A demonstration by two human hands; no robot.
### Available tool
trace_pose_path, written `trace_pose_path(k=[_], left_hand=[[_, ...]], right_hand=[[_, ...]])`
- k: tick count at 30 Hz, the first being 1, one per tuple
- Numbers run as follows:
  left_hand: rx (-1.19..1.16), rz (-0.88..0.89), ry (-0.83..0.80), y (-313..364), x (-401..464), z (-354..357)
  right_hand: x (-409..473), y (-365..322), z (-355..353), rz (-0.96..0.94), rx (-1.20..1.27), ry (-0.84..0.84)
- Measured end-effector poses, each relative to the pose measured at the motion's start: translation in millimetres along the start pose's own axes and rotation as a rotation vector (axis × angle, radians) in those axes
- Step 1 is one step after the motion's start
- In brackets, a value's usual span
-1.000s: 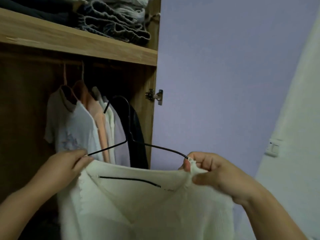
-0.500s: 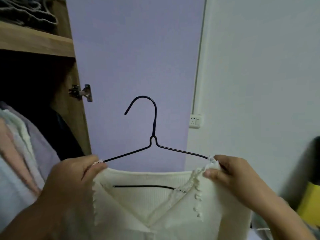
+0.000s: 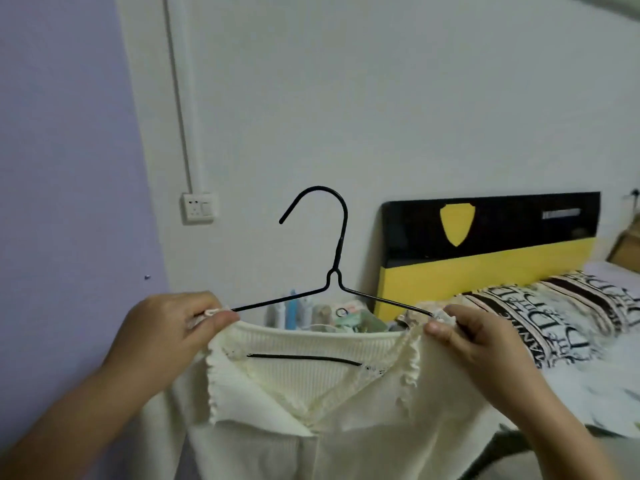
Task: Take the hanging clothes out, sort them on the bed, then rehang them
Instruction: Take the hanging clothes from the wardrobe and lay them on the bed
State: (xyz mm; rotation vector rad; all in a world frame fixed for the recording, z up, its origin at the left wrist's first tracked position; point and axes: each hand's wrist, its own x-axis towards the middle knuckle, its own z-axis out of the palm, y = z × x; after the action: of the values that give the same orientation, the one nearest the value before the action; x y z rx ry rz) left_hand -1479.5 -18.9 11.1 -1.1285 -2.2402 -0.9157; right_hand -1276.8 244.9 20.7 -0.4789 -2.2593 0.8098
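Cream knit top [image 3: 311,420] hangs on a black wire hanger [image 3: 334,271] at frame centre, held up before the bed [image 3: 571,323] at 3 o'clock. Left hand [image 3: 169,334] and right hand [image 3: 485,344] pinch its shoulders, fingers clamped on fabric and wire.

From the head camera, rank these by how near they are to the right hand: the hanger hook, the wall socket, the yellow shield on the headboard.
From the right hand:
1. Yellow shield, above it on the headboard.
2. Hanger hook, up to its left.
3. Wall socket, far left on the wall.
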Motion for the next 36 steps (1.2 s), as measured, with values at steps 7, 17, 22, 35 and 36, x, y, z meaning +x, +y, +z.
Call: trace_pose_path(k=[7, 17, 22, 35, 36], left_hand=[[-0.202, 0.127, -0.158, 97, 46, 110], [-0.408, 0.349, -0.350, 273, 53, 262], [-0.483, 0.452, -0.501, 347, 51, 321], [-0.637, 0.651, -0.784, 479, 93, 472], [-0.647, 0.646, -0.812, 489, 96, 485]], right_hand=[[-41, 72, -104, 0.236, -0.150, 0.163], [-138, 173, -246, 0.507, -0.306, 0.378], [-183, 205, -295, 0.666, -0.427, 0.439], [-195, 276, -343, 1.022, -0.534, 0.629], [-193, 284, -345, 1.046, -0.552, 0.631]])
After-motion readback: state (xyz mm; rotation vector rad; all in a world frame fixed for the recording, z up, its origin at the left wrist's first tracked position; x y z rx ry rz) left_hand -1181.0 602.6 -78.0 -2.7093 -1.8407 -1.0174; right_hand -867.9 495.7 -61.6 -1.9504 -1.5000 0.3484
